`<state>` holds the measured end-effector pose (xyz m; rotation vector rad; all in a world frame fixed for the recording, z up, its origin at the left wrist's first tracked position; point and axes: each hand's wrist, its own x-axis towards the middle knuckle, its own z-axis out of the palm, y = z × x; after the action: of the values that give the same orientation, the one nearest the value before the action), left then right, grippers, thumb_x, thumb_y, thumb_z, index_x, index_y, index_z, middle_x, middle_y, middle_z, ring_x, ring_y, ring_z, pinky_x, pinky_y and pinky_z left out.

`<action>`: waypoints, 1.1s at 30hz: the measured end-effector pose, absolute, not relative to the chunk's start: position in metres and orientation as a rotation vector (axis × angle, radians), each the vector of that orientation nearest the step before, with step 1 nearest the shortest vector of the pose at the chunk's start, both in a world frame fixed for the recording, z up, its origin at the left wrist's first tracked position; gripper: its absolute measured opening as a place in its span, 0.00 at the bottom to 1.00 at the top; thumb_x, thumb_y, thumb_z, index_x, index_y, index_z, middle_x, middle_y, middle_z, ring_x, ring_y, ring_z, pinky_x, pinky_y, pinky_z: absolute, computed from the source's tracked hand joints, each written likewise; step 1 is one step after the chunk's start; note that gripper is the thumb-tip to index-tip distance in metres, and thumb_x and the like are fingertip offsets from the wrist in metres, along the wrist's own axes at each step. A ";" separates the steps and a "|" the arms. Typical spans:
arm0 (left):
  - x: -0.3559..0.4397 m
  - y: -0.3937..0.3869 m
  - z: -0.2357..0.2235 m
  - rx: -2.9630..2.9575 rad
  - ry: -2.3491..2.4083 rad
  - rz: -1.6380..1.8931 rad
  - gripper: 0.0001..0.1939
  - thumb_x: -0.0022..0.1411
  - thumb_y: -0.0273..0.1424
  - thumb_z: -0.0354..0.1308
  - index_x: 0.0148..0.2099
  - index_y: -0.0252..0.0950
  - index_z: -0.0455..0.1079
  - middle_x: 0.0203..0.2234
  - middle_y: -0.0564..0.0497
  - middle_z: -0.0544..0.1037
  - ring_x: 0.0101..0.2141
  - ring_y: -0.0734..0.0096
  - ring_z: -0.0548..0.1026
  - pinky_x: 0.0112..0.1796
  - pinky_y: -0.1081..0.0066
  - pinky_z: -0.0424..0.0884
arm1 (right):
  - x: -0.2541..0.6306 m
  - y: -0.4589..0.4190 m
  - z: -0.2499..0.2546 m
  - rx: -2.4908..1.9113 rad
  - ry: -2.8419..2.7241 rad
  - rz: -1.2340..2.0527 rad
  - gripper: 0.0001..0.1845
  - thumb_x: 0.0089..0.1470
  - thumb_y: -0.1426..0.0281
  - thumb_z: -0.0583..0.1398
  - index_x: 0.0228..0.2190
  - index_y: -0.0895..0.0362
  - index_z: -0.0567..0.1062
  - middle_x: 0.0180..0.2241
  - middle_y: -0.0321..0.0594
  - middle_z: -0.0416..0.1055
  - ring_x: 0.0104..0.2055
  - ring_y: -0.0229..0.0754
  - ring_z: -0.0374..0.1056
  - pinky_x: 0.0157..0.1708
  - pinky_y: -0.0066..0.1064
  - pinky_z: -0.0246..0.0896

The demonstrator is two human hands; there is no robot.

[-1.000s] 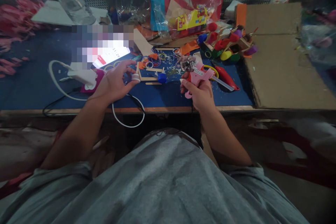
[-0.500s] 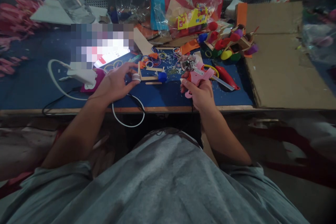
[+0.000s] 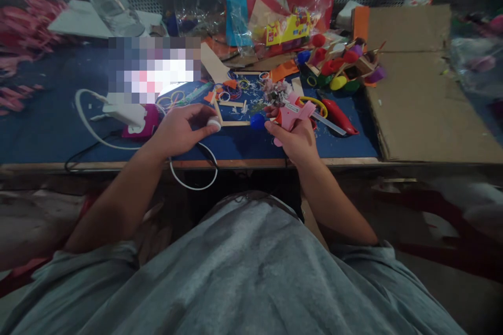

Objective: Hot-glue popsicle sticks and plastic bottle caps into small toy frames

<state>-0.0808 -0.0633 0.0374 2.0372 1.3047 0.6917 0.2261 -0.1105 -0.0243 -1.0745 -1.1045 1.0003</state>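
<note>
My left hand (image 3: 183, 128) is closed, thumb and fingers pinching a white bottle cap (image 3: 214, 122) at the left end of a wooden stick frame (image 3: 234, 123). One stick of the frame angles upward near my fingertips. At the frame's right end is a blue bottle cap (image 3: 258, 122), close beside my right fingertips; whether they touch it I cannot tell. My right hand (image 3: 299, 141) is wrapped around a pink hot glue gun (image 3: 293, 114), with a clear glue stick (image 3: 330, 123) sticking out of its back. A short joined stick piece (image 3: 231, 104) lies behind the frame.
Rubber bands (image 3: 234, 92) and scraps litter the blue tabletop (image 3: 51, 136). Colourful bottle-cap models (image 3: 341, 65), a red object (image 3: 338, 115) and cardboard (image 3: 416, 99) are at right. A white charger (image 3: 123, 112) with a looping cable stands at left, near a water bottle (image 3: 113, 5).
My left hand has moved right with the white cap and stick frame. The blue cap is now beside my right fingers. My right hand has shifted slightly left, still around the glue gun.
</note>
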 end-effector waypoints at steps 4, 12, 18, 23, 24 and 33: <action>-0.069 -0.070 0.034 1.907 1.242 0.703 0.37 0.59 0.65 0.78 0.53 0.38 0.88 0.46 0.43 0.92 0.44 0.56 0.87 0.50 0.60 0.86 | 0.225 -0.116 -0.021 -1.062 -1.122 1.041 0.31 0.49 0.44 0.82 0.41 0.49 0.81 0.56 0.47 0.88 0.60 0.56 0.83 0.43 0.41 0.86; -0.060 -0.073 0.027 1.755 1.214 0.742 0.47 0.49 0.73 0.81 0.52 0.38 0.90 0.44 0.43 0.92 0.44 0.55 0.89 0.54 0.58 0.89 | 0.224 -0.115 -0.023 -1.066 -1.016 1.074 0.34 0.44 0.46 0.85 0.41 0.50 0.80 0.48 0.43 0.90 0.45 0.47 0.84 0.35 0.35 0.83; -0.057 -0.074 0.027 1.696 1.235 0.763 0.47 0.45 0.71 0.84 0.51 0.38 0.91 0.44 0.43 0.93 0.44 0.54 0.89 0.54 0.56 0.89 | 0.224 -0.116 -0.024 -1.048 -0.995 1.065 0.34 0.43 0.46 0.86 0.40 0.51 0.81 0.47 0.42 0.90 0.41 0.45 0.84 0.35 0.35 0.84; -0.057 -0.073 0.026 1.704 1.226 0.763 0.45 0.47 0.70 0.84 0.52 0.38 0.91 0.43 0.43 0.93 0.43 0.55 0.89 0.53 0.56 0.89 | 0.224 -0.116 -0.025 -1.062 -0.989 1.068 0.35 0.42 0.44 0.87 0.40 0.50 0.81 0.47 0.42 0.90 0.43 0.47 0.85 0.37 0.38 0.87; -0.058 -0.073 0.026 1.706 1.227 0.762 0.45 0.47 0.70 0.84 0.52 0.38 0.91 0.43 0.43 0.93 0.43 0.55 0.89 0.53 0.56 0.89 | 0.224 -0.116 -0.026 -1.057 -0.993 1.069 0.35 0.42 0.44 0.87 0.40 0.50 0.81 0.47 0.42 0.90 0.43 0.47 0.85 0.37 0.38 0.87; -0.065 -0.083 0.032 1.700 1.214 0.772 0.44 0.49 0.67 0.85 0.51 0.35 0.88 0.46 0.41 0.92 0.45 0.56 0.88 0.54 0.60 0.87 | 0.229 -0.115 -0.027 -1.029 -1.085 1.002 0.32 0.55 0.37 0.79 0.41 0.49 0.80 0.52 0.45 0.91 0.57 0.57 0.88 0.56 0.50 0.88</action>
<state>-0.0646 -0.0828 0.0317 1.6999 1.2139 0.7715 0.2290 -0.1146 -0.0269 -1.0287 -1.0851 1.0025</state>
